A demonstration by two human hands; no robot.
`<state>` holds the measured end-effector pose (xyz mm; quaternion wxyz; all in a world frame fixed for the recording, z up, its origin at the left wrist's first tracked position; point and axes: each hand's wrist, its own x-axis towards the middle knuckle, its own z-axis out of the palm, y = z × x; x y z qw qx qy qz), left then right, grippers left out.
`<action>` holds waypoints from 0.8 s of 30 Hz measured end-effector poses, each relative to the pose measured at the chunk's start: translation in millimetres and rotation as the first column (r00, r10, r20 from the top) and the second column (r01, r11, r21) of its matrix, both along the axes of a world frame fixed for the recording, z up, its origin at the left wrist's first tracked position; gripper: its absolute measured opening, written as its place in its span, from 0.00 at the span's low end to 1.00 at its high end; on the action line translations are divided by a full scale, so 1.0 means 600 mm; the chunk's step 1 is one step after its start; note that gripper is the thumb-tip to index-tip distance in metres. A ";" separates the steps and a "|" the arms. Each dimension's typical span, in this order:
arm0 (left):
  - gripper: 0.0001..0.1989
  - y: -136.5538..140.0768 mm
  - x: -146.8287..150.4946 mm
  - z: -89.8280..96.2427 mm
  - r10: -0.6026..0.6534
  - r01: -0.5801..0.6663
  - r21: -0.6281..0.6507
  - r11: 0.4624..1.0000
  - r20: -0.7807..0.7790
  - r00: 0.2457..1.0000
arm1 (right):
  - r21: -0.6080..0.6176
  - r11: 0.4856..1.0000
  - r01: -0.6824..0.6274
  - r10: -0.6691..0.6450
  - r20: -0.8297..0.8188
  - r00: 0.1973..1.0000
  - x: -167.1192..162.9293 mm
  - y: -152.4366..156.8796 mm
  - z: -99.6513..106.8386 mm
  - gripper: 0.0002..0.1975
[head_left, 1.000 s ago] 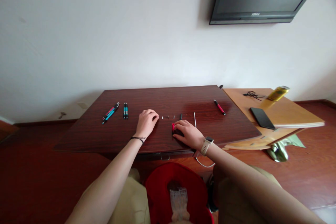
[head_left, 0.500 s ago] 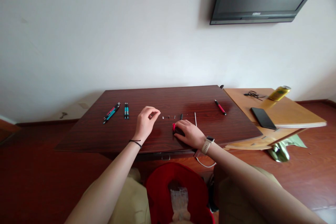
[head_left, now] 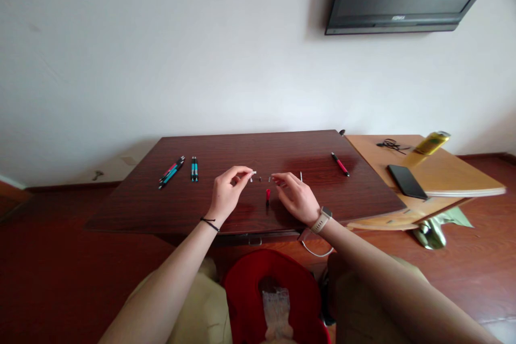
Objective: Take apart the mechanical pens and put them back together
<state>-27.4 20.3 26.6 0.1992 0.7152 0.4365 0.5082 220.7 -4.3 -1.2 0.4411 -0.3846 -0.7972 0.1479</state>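
My left hand [head_left: 228, 192] is pinched, with a small white pen part [head_left: 253, 172] at its fingertips. Below that part, another tiny white piece [head_left: 251, 180] lies on the dark tabletop. A small dark piece [head_left: 260, 179] is a little to its right. My right hand [head_left: 297, 200] hovers with fingers apart, its fingertips beside a tiny pale piece [head_left: 270, 179]. Between my hands lies a red and black pen barrel section [head_left: 267, 197]. Beyond my right hand, the tip of a thin white refill [head_left: 301, 176] shows; the rest is hidden.
Two teal pens [head_left: 194, 169] lie side by side on the dark table [head_left: 133, 199], left of my hands. Several pens [head_left: 172, 172] are grouped farther left, and a red pen [head_left: 340, 164] lies at right. The wooden side table bears a phone [head_left: 406, 181] and a yellow can [head_left: 432, 143].
My right hand has let go of the red and black barrel section and moved slightly up toward the small parts. My left hand has shifted right, and a white part now shows at its fingertips.
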 end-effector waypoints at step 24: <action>0.03 -0.027 0.038 0.011 -0.090 0.091 0.130 0.987 -0.016 0.996 | 0.091 0.994 -0.054 0.080 -0.308 0.948 -0.048 0.002 0.050 0.04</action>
